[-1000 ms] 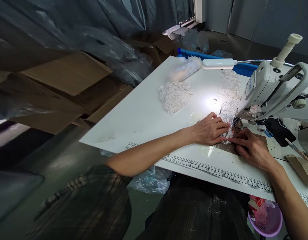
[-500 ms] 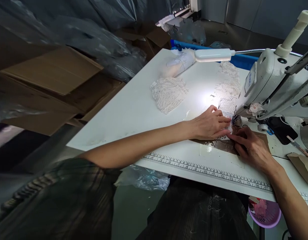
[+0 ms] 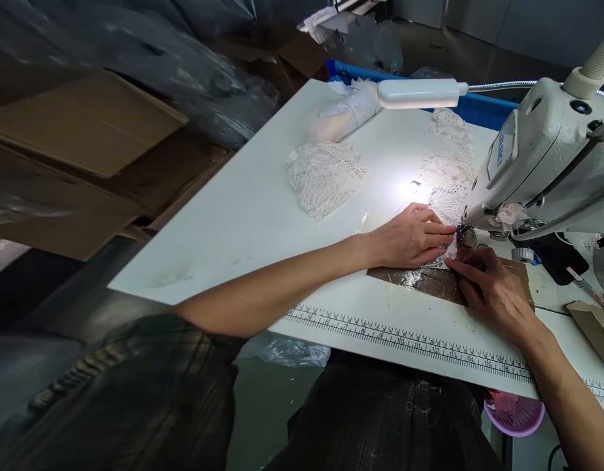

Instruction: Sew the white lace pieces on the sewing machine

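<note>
White lace fabric (image 3: pixel 452 251) lies under the presser foot (image 3: pixel 461 234) of a sewing machine (image 3: pixel 532 150). Flat on the lace, just left of the foot, rests my left hand (image 3: pixel 410 237), its fingers stretched toward the needle area. My right hand (image 3: pixel 493 284) is in front of the foot, thumb and index finger pinched at the near edge of the lace. Its other fingers curl over a brown plate (image 3: pixel 429 286) on the table. More lace trails behind the machine's foot (image 3: pixel 446 173). My left fingers partly hide the stitched spot.
A pile of lace (image 3: pixel 325 180) and a wrapped roll (image 3: pixel 348 111) lie on the white table (image 3: pixel 233 229). A lamp (image 3: pixel 419 93) shines over the work. A ruler strip (image 3: pixel 410 341) runs along the front edge. Cardboard boxes (image 3: pixel 81 124) stand left; a purple basket (image 3: pixel 520 418) is below.
The view has shifted slightly, so the machine appears further right. My left hand and the lace have edged a little toward the foot; both hands keep nearly the same pose.
</note>
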Available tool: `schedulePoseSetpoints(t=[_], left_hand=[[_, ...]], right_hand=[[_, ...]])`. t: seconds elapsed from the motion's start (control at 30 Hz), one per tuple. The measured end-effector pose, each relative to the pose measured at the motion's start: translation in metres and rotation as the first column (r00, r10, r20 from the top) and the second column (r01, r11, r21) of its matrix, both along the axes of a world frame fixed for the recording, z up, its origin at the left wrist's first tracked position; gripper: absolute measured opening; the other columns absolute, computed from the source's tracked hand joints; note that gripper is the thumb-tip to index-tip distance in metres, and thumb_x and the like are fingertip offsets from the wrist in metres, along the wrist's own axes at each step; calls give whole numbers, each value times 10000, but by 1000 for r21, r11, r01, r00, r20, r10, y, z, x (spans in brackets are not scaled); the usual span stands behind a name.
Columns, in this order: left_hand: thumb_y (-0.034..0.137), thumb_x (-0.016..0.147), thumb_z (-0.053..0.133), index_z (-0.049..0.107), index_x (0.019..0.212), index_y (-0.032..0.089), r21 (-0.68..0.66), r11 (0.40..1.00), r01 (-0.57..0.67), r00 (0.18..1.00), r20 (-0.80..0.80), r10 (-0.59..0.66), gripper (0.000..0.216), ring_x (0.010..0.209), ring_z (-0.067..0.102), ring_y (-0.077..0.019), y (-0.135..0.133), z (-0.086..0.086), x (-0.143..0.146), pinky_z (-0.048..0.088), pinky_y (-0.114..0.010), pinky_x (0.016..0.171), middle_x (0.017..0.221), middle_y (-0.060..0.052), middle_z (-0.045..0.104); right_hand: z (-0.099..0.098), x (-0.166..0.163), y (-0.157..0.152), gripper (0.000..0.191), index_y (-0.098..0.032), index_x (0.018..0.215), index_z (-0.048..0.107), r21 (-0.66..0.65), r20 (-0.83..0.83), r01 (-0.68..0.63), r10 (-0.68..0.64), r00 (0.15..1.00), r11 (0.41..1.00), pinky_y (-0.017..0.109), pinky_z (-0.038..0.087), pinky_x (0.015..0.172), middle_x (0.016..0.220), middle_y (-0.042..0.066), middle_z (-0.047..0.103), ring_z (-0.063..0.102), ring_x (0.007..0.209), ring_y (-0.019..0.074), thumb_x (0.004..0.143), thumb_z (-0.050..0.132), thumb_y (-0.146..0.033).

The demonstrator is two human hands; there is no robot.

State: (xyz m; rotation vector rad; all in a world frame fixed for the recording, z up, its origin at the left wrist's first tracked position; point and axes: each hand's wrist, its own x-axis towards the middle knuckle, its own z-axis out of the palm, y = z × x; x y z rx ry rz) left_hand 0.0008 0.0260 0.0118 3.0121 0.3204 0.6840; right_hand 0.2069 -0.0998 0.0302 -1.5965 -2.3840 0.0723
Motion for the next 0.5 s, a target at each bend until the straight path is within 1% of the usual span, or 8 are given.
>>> schedulePoseSetpoints(t=[0.17, 0.33, 0.5], left_hand=[[305, 1046, 397, 656, 1208, 199, -25, 999, 21, 1000, 14, -21, 323, 1110, 607, -222, 2, -2, 1, 403, -431, 954, 1273, -75, 678], [315, 1036, 427, 660, 1199, 219, -46, 999, 7, 1000, -4, -7, 300, 1114, 605, -214, 3, -4, 2, 390, -437, 988, 1285, -60, 674], [298, 1027, 435, 651, 1215, 236, -32, 999, -21, 999, -25, 20, 293, 1129, 593, -218, 1, -4, 2, 358, -479, 1048, 1317, -53, 653]], right_hand=[[-2, 2, 0, 358, -263, 1193, 716, -5, -39, 0, 0, 999, 1000, 255, 518, 572, 1040, 100, 610, 628, 803, 167, 928, 479, -217], [-5, 2, 0, 366, -279, 1190, 721, -21, -59, 15, -16, 998, 1000, 275, 546, 604, 1039, 96, 610, 611, 778, 159, 919, 484, -213], [-6, 1, 0, 358, -290, 1173, 726, -6, -96, 38, -38, 995, 999, 272, 551, 599, 1024, 83, 608, 617, 785, 155, 918, 484, -223]])
